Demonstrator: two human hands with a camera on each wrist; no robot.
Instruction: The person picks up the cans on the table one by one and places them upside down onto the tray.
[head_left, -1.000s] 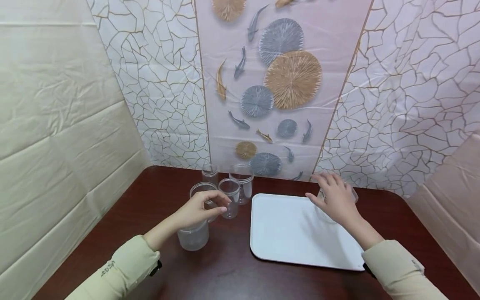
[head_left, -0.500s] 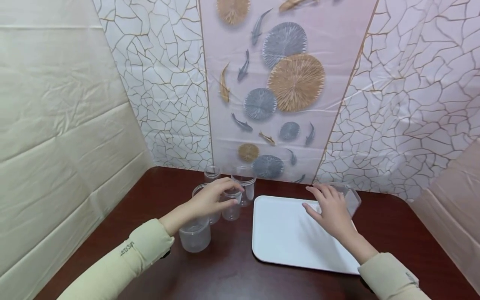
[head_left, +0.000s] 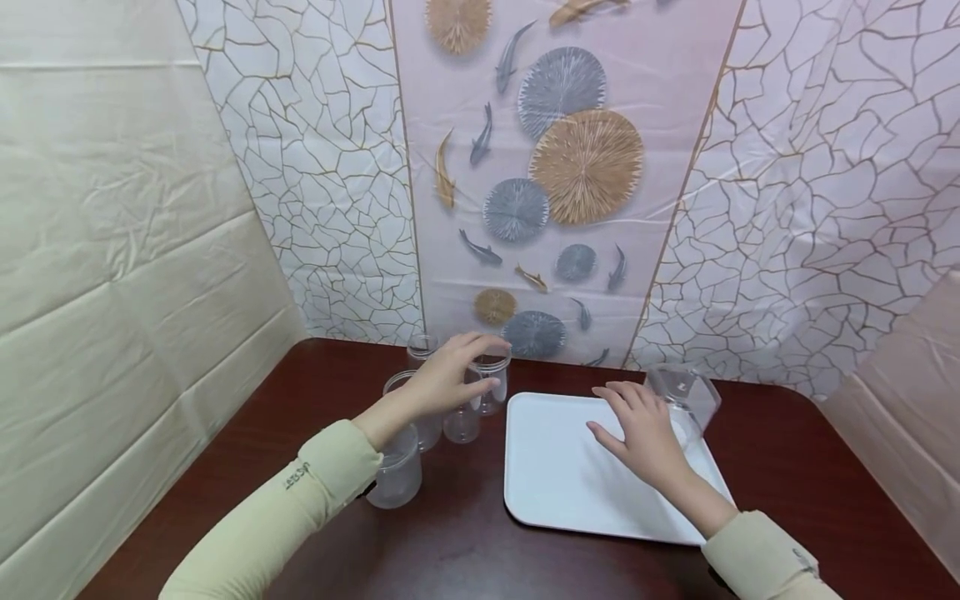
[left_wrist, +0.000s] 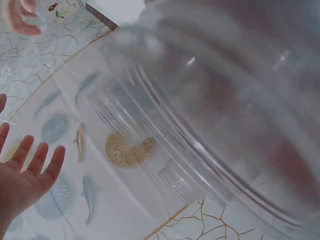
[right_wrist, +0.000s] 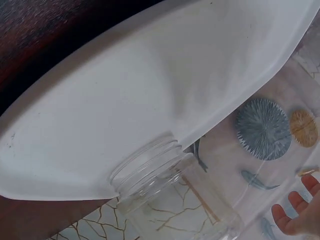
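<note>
In the head view my left hand (head_left: 438, 379) reaches over the cluster of clear plastic jars, fingers spread and slightly bent. Its fingertips overlap the back right jar (head_left: 493, 392); the left wrist view shows no grip on any jar. Below the hand stands a small jar (head_left: 461, 425), and a frosted-looking jar (head_left: 396, 482) sits beneath the wrist. My right hand (head_left: 641, 433) hovers over the white tray (head_left: 558, 467), fingers relaxed and holding nothing. Beside it a clear jar (head_left: 686, 396) stands mouth down at the tray's back right, its threaded neck (right_wrist: 147, 162) against the tray.
Another jar (head_left: 422, 343) stands at the back of the left group, and a wide one (head_left: 426, 433) is partly hidden by my left hand. The dark red table (head_left: 442, 542) meets a patterned cloth wall (head_left: 525, 292) behind.
My left hand has moved right and away from me, from the front jars toward the back right one. My right hand has drawn left, away from the upside-down jar, which now shows more fully.
</note>
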